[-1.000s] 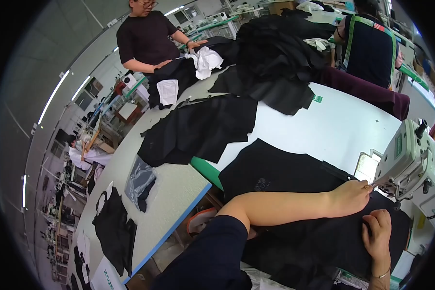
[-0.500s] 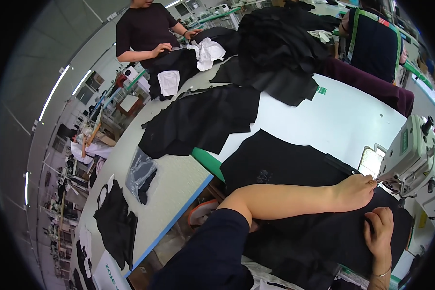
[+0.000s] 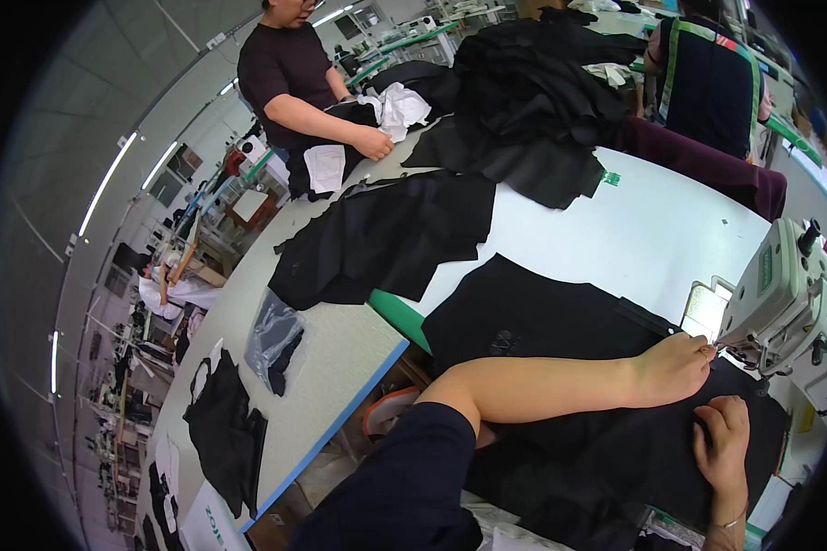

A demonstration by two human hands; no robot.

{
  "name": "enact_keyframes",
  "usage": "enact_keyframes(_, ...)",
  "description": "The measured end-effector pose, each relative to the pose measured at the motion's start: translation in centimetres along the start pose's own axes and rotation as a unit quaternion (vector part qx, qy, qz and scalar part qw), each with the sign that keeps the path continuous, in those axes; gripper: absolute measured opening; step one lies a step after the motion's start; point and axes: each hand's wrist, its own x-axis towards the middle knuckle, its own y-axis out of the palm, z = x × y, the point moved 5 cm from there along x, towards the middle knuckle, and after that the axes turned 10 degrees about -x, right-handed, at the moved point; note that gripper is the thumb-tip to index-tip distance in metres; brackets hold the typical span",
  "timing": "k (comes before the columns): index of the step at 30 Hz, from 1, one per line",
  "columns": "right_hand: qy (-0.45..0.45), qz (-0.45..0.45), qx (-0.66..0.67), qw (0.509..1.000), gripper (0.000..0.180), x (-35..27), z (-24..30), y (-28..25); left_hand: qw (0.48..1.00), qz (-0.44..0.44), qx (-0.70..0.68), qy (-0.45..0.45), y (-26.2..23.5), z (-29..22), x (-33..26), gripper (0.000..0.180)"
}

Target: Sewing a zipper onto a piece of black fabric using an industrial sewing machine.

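Black fabric panel (image 3: 560,308) spreads from the middle of the frame to the lower right, its long axis sloping down toward the sewing machine (image 3: 770,298). Most of it lies left of my fingers, beneath my outstretched left forearm (image 3: 551,386). My left hand (image 3: 675,369) is the nearer one to the machine's working end, its bunched fingers on the cloth just beside it; I cannot tell whether they pinch the fabric or only press it. My right hand (image 3: 726,441) rests below, at the lower right, on the dark cloth with fingers loosely bent and thumb apart, gripping nothing that I can see.

Upper in the panel, a narrow black strip (image 3: 648,316) points toward my left knuckles, and a faint grey motif (image 3: 503,343) sits near the left end. Beyond it stretches the white surface (image 3: 606,234).

My forearm hides the panel's middle, so I cannot make out whether the cloth below is the same piece. My left fingertips and the machine head cover the needle area, and black on black blurs any seam.
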Motion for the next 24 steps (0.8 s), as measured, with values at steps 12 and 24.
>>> enact_keyframes(12, -0.011, -0.010, -0.004, 1.000, 0.029, 0.28, 0.42, -0.04, 1.000, 0.016, -0.007, -0.011, -0.27, 0.16, -0.27, 0.016)
enact_keyframes(24, -0.022, -0.015, 0.000, 1.000, 0.029, 0.21, 0.19, -0.44, 0.999, 0.032, -0.008, -0.006, -0.22, 0.09, 0.01, 0.018)
